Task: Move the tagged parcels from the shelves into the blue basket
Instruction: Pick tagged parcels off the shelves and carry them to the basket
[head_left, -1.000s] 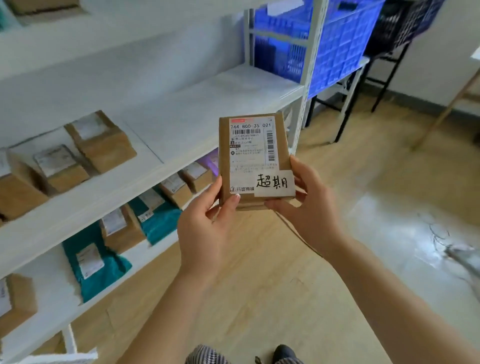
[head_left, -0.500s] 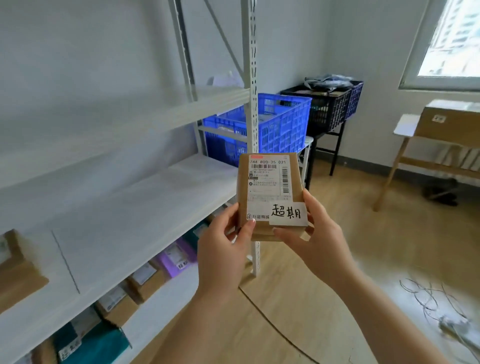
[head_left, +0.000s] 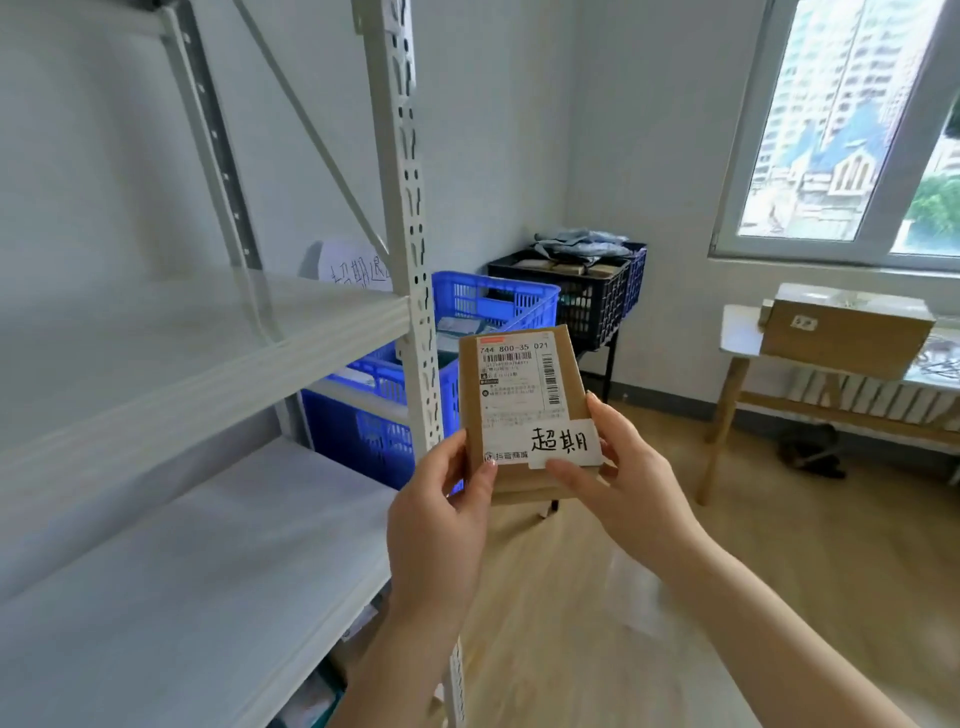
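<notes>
Left hand: pinches the lower left edge of the tagged parcel. Right hand: fingers curled round its lower right corner, thumb under the handwritten tag. Parcel: upright, held in the air, off the shelves, not yet in the blue basket, which stands behind the shelf post. Status, as judged: this parcel is mid-transfer; the drop into the basket remains. Basket already holds some items; further parcels are dimly visible on the lowest shelf.

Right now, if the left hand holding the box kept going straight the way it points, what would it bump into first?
Probably the white shelf post, just beyond the left hand, which grips the tagged parcel. The blue basket sits behind that. Depth is hard to judge, so the hand might slip past the post.
</notes>
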